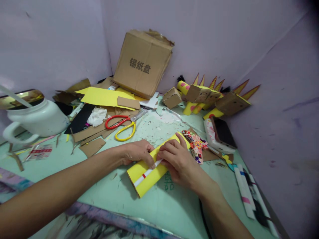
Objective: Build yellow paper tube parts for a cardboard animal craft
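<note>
Yellow-papered block (149,172) pressed flat on the table (119,196) under both hands' fingers (147,158).

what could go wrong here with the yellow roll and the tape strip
The left hand and right hand both press the white strip along the yellow roll; it might stick crooked or the roll could spring open. The phone lies near the table's right edge and an elbow could knock it.
</note>
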Available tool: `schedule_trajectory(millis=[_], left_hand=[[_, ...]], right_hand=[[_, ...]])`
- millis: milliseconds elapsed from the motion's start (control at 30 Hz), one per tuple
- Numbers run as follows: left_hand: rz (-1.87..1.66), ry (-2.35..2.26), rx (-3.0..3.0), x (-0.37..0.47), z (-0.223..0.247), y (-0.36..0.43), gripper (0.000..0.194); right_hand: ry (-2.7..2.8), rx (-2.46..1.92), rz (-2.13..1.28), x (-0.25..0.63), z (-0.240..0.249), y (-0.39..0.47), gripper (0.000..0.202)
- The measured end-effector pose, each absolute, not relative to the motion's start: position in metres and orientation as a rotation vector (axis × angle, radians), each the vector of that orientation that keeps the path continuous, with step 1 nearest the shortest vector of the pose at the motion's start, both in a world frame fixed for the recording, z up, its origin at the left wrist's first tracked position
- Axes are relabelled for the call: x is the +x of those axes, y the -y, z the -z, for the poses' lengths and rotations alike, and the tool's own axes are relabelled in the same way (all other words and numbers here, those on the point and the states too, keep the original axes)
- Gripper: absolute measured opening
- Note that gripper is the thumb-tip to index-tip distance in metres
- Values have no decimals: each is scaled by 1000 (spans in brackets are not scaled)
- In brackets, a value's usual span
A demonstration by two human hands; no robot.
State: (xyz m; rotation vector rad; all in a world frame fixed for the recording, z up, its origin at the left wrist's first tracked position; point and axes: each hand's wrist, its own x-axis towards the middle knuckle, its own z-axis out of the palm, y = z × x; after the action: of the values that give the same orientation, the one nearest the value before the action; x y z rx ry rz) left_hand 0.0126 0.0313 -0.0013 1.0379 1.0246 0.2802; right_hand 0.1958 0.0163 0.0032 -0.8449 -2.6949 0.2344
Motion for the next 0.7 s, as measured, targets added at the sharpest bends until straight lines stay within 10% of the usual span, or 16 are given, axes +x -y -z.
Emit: schedule_trajectory(millis=[700], left_hand=[[-274, -1013, 1063, 7, -2, -31, 5]], right_hand=[[2679, -835, 54, 211, -14, -15, 23]])
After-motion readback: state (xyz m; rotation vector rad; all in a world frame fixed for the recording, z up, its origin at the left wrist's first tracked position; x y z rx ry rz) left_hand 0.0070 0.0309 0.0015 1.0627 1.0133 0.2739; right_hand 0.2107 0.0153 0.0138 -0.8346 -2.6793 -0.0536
